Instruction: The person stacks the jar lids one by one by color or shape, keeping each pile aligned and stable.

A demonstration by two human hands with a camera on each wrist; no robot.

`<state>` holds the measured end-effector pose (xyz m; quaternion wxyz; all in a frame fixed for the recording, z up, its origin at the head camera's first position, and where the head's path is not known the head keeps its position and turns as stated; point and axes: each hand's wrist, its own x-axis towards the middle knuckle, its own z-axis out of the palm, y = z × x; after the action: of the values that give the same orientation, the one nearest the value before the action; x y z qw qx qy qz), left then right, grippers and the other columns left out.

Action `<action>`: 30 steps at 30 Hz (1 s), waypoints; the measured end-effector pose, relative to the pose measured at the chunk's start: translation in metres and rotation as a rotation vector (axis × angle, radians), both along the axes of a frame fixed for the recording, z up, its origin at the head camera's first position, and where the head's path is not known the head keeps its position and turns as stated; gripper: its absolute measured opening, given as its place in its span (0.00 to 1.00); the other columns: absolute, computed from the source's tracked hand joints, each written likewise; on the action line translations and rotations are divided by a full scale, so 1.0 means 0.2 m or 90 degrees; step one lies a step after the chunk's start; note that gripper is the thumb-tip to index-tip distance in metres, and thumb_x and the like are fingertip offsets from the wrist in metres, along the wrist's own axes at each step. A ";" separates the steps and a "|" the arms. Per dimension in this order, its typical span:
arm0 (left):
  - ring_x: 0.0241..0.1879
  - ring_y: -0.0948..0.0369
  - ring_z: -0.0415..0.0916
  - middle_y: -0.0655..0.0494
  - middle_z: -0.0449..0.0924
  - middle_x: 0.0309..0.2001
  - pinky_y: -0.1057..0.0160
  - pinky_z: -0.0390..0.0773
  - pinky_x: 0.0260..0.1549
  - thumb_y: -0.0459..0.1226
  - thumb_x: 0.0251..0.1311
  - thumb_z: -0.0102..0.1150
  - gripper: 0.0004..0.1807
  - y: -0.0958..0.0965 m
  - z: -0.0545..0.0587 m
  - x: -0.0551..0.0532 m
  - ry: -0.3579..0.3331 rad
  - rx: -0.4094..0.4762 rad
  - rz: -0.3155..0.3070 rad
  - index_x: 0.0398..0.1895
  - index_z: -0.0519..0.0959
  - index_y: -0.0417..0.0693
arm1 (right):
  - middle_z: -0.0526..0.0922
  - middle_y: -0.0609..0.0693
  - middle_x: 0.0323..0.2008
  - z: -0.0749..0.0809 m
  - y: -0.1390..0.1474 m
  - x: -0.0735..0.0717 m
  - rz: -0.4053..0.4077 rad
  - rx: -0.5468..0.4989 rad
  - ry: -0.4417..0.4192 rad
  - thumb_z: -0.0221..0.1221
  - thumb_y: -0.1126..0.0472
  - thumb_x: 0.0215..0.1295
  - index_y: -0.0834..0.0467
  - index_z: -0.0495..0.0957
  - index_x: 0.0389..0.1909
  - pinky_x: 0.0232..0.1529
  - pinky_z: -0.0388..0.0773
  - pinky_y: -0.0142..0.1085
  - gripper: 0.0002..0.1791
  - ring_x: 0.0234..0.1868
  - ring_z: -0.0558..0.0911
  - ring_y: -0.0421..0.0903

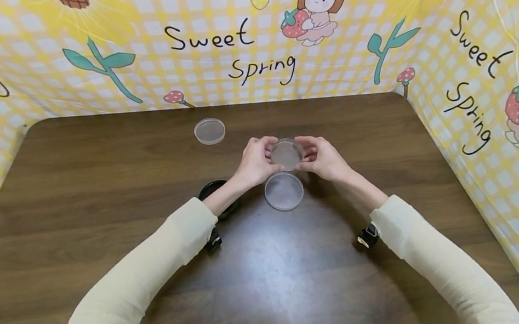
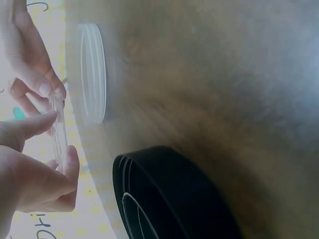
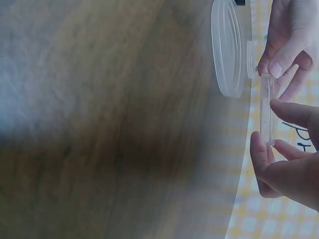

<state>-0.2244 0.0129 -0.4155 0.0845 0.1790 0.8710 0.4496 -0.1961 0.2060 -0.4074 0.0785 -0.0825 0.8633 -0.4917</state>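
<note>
Both hands hold one clear round petri dish (image 1: 287, 156) between them, raised above the table. The left hand (image 1: 256, 161) pinches its left edge between thumb and fingers. On the opposite edge, the right hand (image 1: 325, 159) grips it the same way. Seen edge-on in the left wrist view, the held petri dish (image 2: 58, 127) looks thin and flat. A second clear dish (image 1: 284, 191) lies on the table just nearer than the hands. In the right wrist view this lower dish (image 3: 228, 50) appears beside the raised one.
A third clear dish (image 1: 210, 131) lies farther back on the brown wooden table (image 1: 112, 216), left of the hands. Under the left forearm stands a black round container (image 2: 174, 194), partly covered in the head view. A patterned yellow cloth (image 1: 197, 4) walls the back and sides.
</note>
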 end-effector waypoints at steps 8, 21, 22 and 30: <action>0.46 0.55 0.67 0.40 0.71 0.48 0.66 0.77 0.42 0.26 0.44 0.73 0.35 -0.05 0.01 0.08 -0.008 0.038 -0.012 0.60 0.72 0.34 | 0.75 0.66 0.54 0.01 -0.03 0.07 0.003 0.014 -0.005 0.66 0.75 0.54 0.67 0.65 0.66 0.48 0.76 0.42 0.36 0.48 0.78 0.56; 0.44 0.52 0.75 0.40 0.69 0.47 0.68 0.79 0.41 0.26 0.43 0.74 0.35 -0.10 0.03 0.22 -0.052 0.051 -0.006 0.58 0.72 0.33 | 0.68 0.65 0.52 0.03 -0.07 0.22 0.014 0.024 0.013 0.67 0.75 0.53 0.68 0.67 0.64 0.44 0.79 0.39 0.35 0.46 0.79 0.57; 0.44 0.51 0.76 0.40 0.69 0.47 0.68 0.79 0.41 0.25 0.42 0.74 0.35 -0.10 0.03 0.23 -0.053 0.050 -0.007 0.58 0.72 0.33 | 0.68 0.65 0.52 0.03 -0.07 0.23 0.016 0.023 0.015 0.67 0.76 0.53 0.69 0.67 0.63 0.44 0.79 0.40 0.35 0.46 0.79 0.57; 0.43 0.54 0.73 0.42 0.71 0.44 0.65 0.76 0.42 0.27 0.41 0.75 0.34 -0.11 0.01 0.29 -0.019 0.012 -0.020 0.57 0.73 0.33 | 0.68 0.66 0.51 -0.01 -0.09 0.30 0.015 0.027 0.026 0.67 0.77 0.51 0.69 0.68 0.62 0.46 0.79 0.45 0.34 0.45 0.80 0.58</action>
<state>-0.1659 -0.0097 -0.4137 0.1027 0.1871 0.8623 0.4592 -0.1365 0.1887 -0.4102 0.0680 -0.1009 0.8738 -0.4708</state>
